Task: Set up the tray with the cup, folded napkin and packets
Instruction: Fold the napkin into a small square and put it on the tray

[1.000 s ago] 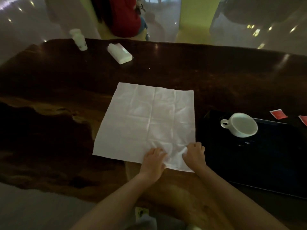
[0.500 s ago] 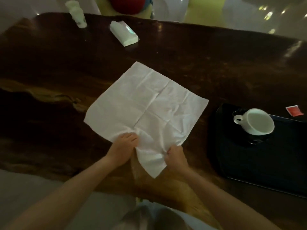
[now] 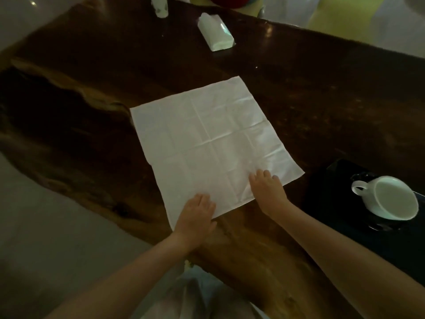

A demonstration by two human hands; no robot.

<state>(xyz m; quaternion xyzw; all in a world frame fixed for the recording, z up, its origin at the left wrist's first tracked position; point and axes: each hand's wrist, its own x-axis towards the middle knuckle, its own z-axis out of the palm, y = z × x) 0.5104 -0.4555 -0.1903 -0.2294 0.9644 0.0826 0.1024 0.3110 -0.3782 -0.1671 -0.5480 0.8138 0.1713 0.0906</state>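
A white napkin [image 3: 213, 143] lies fully unfolded and flat on the dark wooden table [image 3: 322, 93], its crease lines showing. My left hand [image 3: 197, 215] rests palm down on its near edge, fingers together and extended. My right hand [image 3: 266, 187] lies flat on the near right part of the napkin. To the right stands a black tray [image 3: 333, 203] with a white cup [image 3: 391, 199] on a dark saucer. No packets are in view.
A white tissue pack [image 3: 216, 32] lies at the far side of the table. A small white container [image 3: 159, 8] stands at the top edge. The table's irregular near edge runs along the left, with grey floor [image 3: 46, 226] beyond.
The napkin's near corner was bunched in both hands; now the sheet lies flat and turned, with both hands pressing open on it. The camera has tilted further down.
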